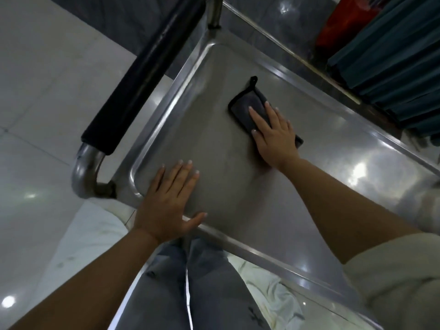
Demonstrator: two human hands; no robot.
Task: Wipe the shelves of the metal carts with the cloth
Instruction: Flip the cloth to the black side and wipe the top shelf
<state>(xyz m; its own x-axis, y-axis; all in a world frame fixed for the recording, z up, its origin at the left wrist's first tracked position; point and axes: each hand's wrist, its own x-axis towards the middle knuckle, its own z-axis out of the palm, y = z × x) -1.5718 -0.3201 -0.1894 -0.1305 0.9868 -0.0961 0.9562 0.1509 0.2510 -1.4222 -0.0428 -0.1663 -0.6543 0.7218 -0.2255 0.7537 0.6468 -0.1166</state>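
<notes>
The folded dark cloth lies flat on the top shelf of the metal cart, right of frame centre, with the right hand pressing it down, fingers straight. The left hand rests flat and bare on the shelf's lower-left corner, well apart. Wiping looks under way; next the cloth likely needs sweeping toward unwiped areas. The black-padded handle at upper left and teal fabric at upper right border the shelf; nothing on it blocks the stroke
</notes>
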